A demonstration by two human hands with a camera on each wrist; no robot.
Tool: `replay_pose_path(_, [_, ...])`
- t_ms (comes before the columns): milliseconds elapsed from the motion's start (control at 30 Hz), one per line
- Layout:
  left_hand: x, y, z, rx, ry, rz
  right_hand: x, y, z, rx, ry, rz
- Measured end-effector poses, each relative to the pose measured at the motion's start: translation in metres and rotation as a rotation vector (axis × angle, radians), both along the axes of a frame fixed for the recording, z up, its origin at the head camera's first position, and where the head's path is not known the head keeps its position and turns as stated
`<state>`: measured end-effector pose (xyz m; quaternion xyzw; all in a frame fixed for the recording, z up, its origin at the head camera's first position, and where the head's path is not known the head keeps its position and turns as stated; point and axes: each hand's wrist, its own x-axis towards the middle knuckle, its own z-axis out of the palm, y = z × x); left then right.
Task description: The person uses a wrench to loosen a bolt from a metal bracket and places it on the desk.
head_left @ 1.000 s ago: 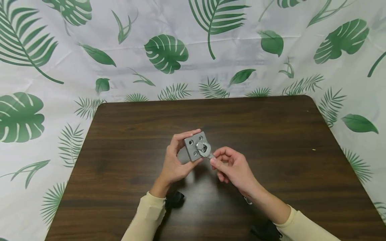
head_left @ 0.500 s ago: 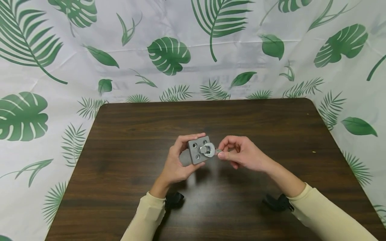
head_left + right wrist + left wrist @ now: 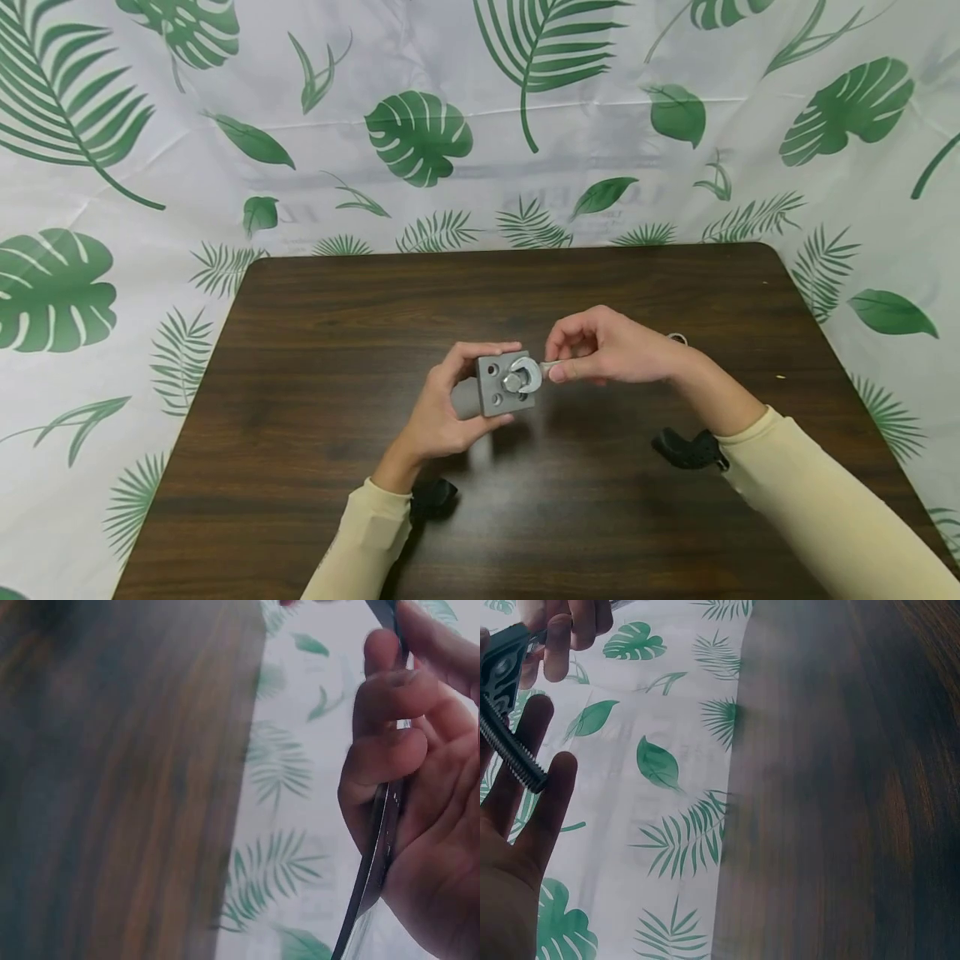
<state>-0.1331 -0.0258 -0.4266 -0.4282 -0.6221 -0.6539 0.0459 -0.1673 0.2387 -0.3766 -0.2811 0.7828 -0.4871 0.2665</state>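
My left hand (image 3: 442,421) holds a grey metal block (image 3: 491,408) by its edges, thumb below and fingers above. Its square plate has several holes and a hex bolt (image 3: 513,382) in the middle. From the back of the block, in the left wrist view, the bolt's threaded shank (image 3: 514,754) sticks out past the fingers. My right hand (image 3: 618,346) pinches a wrench (image 3: 533,375) whose open end sits at the bolt's head. The wrench handle (image 3: 379,825) runs along the palm in the right wrist view. Its ring end (image 3: 677,338) shows behind the right wrist.
Both hands are above a dark wood-grain table (image 3: 360,317). A white cloth with green leaf prints (image 3: 570,125) hangs behind and beside it. Black wrist-worn devices show under the left forearm (image 3: 433,498) and the right forearm (image 3: 686,448).
My right hand has swung away from me, turning the wrench handle from pointing near right to nearly level. The block has shifted slightly right and nearer, and its plate stands straighter.
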Motion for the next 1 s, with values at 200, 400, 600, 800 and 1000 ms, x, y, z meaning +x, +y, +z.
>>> replay_pose_path(200, [-0.001, -0.003, 0.0, -0.06, 0.004, -0.021, -0.012, -0.003, 0.013, 0.1, 0.064, 0.065])
replay_pose_path(400, [-0.001, -0.004, -0.001, -0.105, 0.001, -0.021, -0.018, -0.006, 0.019, 0.168, 0.082, 0.089])
replay_pose_path(600, [0.001, -0.005, -0.002, -0.087, -0.024, 0.003, -0.016, -0.003, 0.019, 0.165, 0.112, 0.074])
replay_pose_path(800, [0.003, -0.006, -0.003, -0.063, -0.041, 0.018, -0.005, 0.013, 0.007, 0.062, 0.106, -0.048])
replay_pose_path(1000, [0.004, -0.007, -0.003, 0.005, -0.073, 0.045, 0.012, 0.028, -0.019, 0.039, 0.062, -0.241])
